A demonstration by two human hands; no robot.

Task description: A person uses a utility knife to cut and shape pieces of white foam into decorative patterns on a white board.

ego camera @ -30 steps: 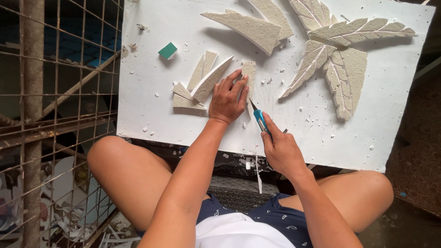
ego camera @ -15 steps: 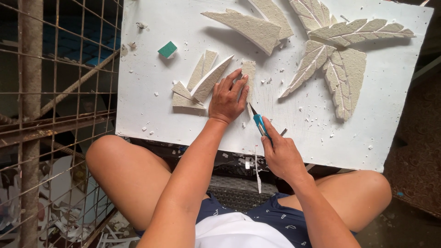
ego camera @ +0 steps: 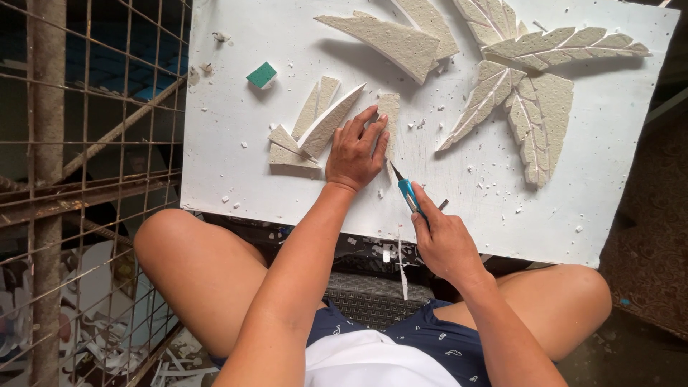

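Left hand (ego camera: 356,152) lies flat, fingers spread and pressing down on a narrow foam strip (ego camera: 389,115) on the white board (ego camera: 236,165). Only the strip's upper end shows past the fingertips. Right hand (ego camera: 446,242) is clamped round a blue-handled craft knife (ego camera: 405,190), blade tip aimed up-left, touching the board just beside the left hand's heel. The board rests across the person's bare knees (near edge over the lap).

Left of the held strip: a small pile of cut foam wedges (ego camera: 315,125), overlapping, one long pointed piece leaning across the others. Green sanding block (ego camera: 261,74) further up-left, well apart. Top of board: large pointed foam leaf (ego camera: 390,41). To the right: cluster of carved foam leaves (ego camera: 530,86) with vein grooves, fanned out and touching each other. White crumbs scattered over the board around the hands. Rusty wire mesh (ego camera: 86,179) stands at the left.
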